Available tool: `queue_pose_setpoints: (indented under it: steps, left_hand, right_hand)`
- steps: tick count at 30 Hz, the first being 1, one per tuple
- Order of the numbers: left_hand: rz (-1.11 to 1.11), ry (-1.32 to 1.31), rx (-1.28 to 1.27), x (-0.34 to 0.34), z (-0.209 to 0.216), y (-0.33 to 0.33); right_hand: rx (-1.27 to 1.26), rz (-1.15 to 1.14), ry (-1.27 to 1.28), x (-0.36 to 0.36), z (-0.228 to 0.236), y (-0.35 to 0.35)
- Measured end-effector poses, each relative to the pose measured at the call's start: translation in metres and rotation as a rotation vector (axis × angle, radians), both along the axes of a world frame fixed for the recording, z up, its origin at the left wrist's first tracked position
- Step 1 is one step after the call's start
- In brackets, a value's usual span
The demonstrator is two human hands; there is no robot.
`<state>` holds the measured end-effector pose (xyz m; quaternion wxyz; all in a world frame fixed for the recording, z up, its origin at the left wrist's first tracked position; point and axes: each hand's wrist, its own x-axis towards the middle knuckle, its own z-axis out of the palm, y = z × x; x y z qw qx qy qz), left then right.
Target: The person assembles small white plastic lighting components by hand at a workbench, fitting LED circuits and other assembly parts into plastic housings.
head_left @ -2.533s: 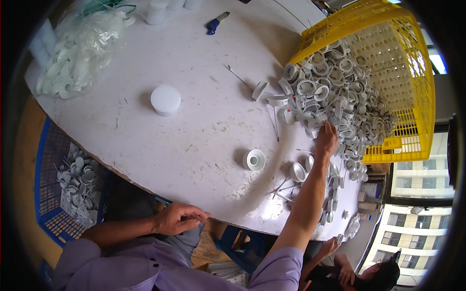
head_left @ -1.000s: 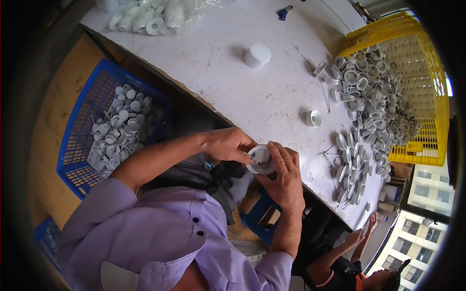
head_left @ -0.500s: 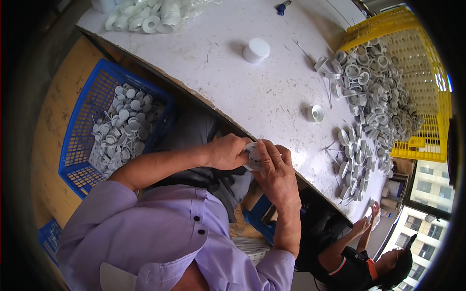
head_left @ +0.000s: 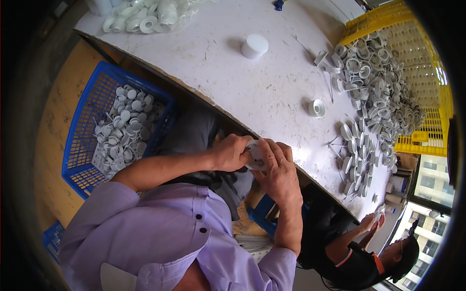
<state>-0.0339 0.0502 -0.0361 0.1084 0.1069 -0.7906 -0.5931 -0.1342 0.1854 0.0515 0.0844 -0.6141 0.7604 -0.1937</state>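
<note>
Over the near edge of the table, both hands are closed on one round, whitish disc-shaped part with a speckled face. My left hand pinches its left rim. From the right, my right hand wraps its fingers over the far side and rim, hiding part of it. Beyond the hands, a small white cup-shaped piece rests on the table. A white round cap stands farther off. To the right lie several grey round-headed pieces with thin stems.
A yellow crate lies tipped at the right, stemmed pieces heaped before it. At left, a blue basket holds more. White rings in clear plastic lie at the far left. A co-worker handles something at the table's right end.
The disc's face shows a little more between my hands as the right fingers shift. The co-worker's hands have moved slightly. The whole view has shifted a little.
</note>
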Motion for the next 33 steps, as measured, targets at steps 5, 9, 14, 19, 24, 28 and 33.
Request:
queue_pose_setpoints:
  steps: [5, 9, 14, 19, 24, 28, 33]
  left_hand:
    - [-0.07, -0.082, 0.19, -0.002, 0.005, -0.007]
    - [-0.05, -0.094, 0.136, -0.001, 0.013, -0.009]
    - [0.026, -0.094, 0.108, -0.002, 0.006, -0.008]
    - [0.197, -0.032, 0.101, -0.002, -0.001, -0.005]
    - [0.223, -0.14, 0.074, -0.004, -0.001, -0.002]
    - [0.218, -0.151, 0.076, -0.005, -0.003, -0.002]
    - [0.211, -0.158, 0.184, -0.01, -0.009, -0.004]
  right_hand:
    - [0.033, -0.039, -0.158, -0.014, -0.007, 0.004]
    - [0.03, -0.081, -0.325, -0.02, -0.019, 0.007]
    - [-0.059, -0.064, -0.437, -0.019, -0.037, 0.008]
    - [-0.235, -0.428, -0.917, -0.009, -0.059, 0.006]
    - [-0.265, -0.684, -1.054, 0.003, -0.073, -0.007]
    - [-0.252, -0.703, -1.043, 0.002, -0.074, -0.013]
    - [-0.214, -0.734, -0.993, -0.002, -0.079, -0.013]
